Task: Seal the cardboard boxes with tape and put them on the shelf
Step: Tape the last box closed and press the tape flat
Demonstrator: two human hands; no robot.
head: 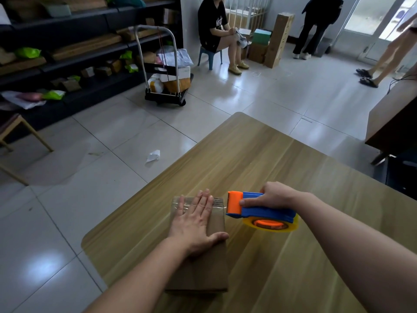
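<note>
The left hand [196,219] presses flat, fingers straight, on the cardboard box [198,256]. Just beside it, the right hand [274,196] grips the tape dispenser [261,210]. Best to keep pressing while tearing the tape cleanly.

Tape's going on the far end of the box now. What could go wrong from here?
The left hand presses flat on the cardboard box, fingertips close to the orange front of the tape dispenser; a cutting tug might catch them.
The clear tape covers only the box's far end; a skewed pull by the right hand may wrinkle or lift it.
</note>
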